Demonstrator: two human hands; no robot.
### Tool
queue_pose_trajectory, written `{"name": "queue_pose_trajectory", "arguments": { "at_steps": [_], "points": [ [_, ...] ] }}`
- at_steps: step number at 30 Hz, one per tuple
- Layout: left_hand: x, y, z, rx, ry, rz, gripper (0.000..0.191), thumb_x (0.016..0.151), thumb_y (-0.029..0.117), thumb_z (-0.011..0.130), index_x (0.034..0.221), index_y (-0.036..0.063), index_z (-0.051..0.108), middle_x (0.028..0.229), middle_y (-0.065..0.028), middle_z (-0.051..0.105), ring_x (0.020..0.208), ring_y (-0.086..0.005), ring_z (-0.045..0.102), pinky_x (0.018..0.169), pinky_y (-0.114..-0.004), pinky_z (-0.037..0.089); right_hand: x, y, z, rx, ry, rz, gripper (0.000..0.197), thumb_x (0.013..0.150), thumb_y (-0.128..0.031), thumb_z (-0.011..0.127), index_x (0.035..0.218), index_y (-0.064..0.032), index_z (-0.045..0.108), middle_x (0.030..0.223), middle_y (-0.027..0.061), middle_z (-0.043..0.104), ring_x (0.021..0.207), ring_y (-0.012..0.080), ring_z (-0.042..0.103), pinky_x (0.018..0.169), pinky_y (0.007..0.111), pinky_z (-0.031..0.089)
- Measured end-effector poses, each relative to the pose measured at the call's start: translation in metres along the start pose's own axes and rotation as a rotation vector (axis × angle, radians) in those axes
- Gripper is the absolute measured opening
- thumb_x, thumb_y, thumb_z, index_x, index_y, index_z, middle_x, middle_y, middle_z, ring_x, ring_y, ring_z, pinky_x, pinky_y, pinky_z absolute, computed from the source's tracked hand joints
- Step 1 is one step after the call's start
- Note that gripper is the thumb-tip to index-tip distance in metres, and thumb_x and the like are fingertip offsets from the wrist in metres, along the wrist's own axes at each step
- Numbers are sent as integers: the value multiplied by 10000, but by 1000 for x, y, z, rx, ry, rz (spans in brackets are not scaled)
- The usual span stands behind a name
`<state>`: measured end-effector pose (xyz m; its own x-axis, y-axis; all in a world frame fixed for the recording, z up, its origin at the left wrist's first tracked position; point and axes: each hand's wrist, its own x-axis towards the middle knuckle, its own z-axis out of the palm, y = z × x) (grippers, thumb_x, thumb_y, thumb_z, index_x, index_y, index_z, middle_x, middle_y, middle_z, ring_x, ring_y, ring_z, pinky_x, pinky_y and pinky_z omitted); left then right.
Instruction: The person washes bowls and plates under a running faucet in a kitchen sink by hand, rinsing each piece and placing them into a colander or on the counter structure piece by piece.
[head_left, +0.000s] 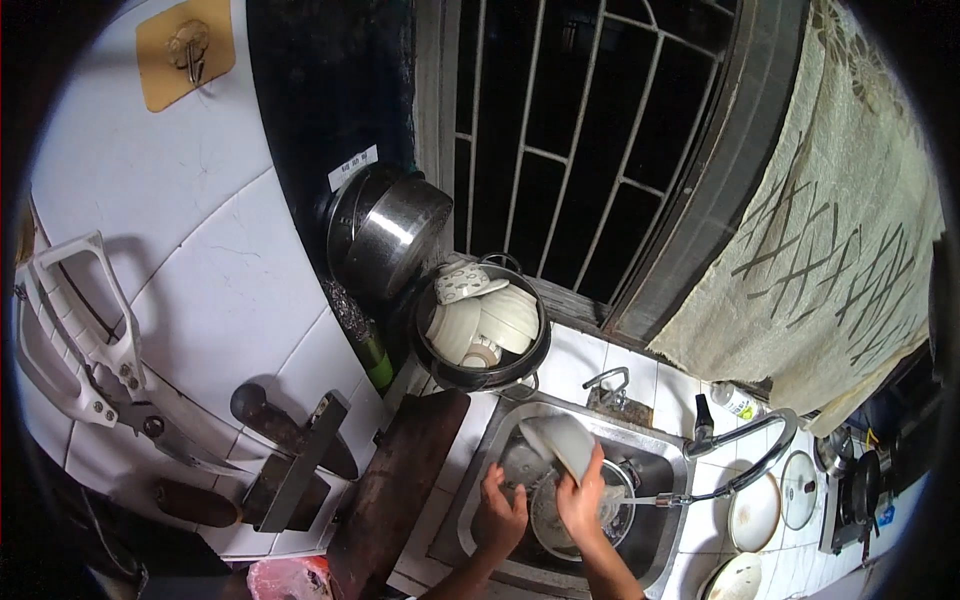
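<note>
My right hand (581, 502) grips a white bowl (566, 439) by its rim and holds it tilted above a stainless steel sink (660, 555). Its far side looks blurred. My left hand (506, 514) is beside it on the left, fingers spread and nothing in them. Below both hands, a round basin (551, 536) with water in it sits in the sink, partly covered by my right hand and forearm. A stream of water (634, 500) runs from the curved faucet (757, 469) towards the basin, near my right wrist.
Behind the sink stands a dark pot (424, 352) of stacked bowls (510, 319); metal pots (401, 240) lean beyond it. A dark board (405, 465) borders the left. Scissors (146, 420) and knives hang on the tiled wall. Plates (754, 514) and a glass lid (799, 491) lie right.
</note>
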<state>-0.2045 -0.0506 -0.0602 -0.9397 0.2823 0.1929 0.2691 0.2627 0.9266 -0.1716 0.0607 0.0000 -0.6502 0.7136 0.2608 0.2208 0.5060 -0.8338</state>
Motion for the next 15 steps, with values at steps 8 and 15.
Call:
{"name": "queue_pose_trajectory", "arguments": {
  "at_steps": [8, 15],
  "points": [
    [-32, -3, 3, -188, -264, -104, 482, 736, 17, 489, 1181, -3, 305, 1035, -166, 469, 935, -248, 492, 748, -323, 427, 209, -64, 85, -356, 125, -296, 673, 624, 18, 533, 1197, 31, 182, 872, 269, 526, 677, 405, 541, 585, 431, 454],
    [-22, 10, -28, -117, -227, -173, 472, 744, -5, 486, 1181, 23, 309, 993, -152, 497, 860, -214, 527, 678, -288, 457, 281, -60, 144, -642, 20, -240, 455, 761, -61, 410, 1185, -4, 255, 843, 246, 545, 683, 334, 585, 598, 390, 484]
  ]
}}
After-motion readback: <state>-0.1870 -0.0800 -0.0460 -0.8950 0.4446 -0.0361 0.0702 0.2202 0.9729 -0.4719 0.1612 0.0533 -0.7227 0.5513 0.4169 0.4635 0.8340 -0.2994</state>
